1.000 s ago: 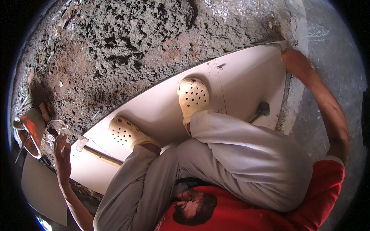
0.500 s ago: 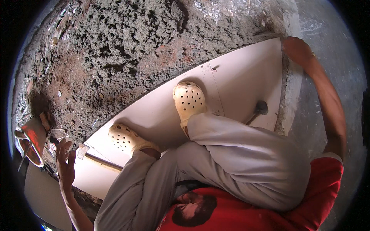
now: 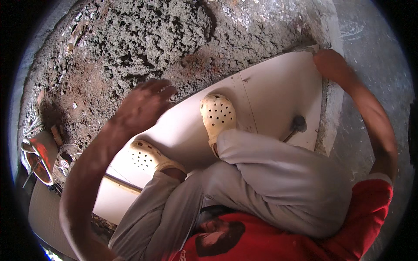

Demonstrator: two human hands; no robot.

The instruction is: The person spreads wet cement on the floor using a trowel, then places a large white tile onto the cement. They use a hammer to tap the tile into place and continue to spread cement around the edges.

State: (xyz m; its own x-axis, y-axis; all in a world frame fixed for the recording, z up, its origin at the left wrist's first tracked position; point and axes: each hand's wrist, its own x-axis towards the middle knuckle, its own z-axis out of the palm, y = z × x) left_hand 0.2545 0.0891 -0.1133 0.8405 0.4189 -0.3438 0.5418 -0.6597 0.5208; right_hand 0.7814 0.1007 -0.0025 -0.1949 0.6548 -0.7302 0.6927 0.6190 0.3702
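My left hand [image 3: 146,105] is smeared by motion over the far edge of the pale tiles [image 3: 278,82], beside the wet grey mortar [image 3: 152,37]. A thin pale streak shows at its fingers, too blurred to name. My right hand [image 3: 333,65] is curled at the far right corner of the tiles, its fingertips hidden; what it grips there, if anything, I cannot make out. Both my feet, in cream clogs [image 3: 219,114], rest on the tiles. Near my right knee lies a mallet with a black head [image 3: 299,123], its handle partly hidden under my leg.
A pale wooden stick [image 3: 122,184] lies on the tiles by my left leg. At the far left a red and white bucket [image 3: 43,158] lies tipped over rubble. Grey smooth floor [image 3: 370,87] runs along the right side, past a rough mortar edge.
My left hand has swung from the lower left, by the bucket, up and right to the tiles' far edge. The right hand has stayed at the corner. The view has shifted slightly.
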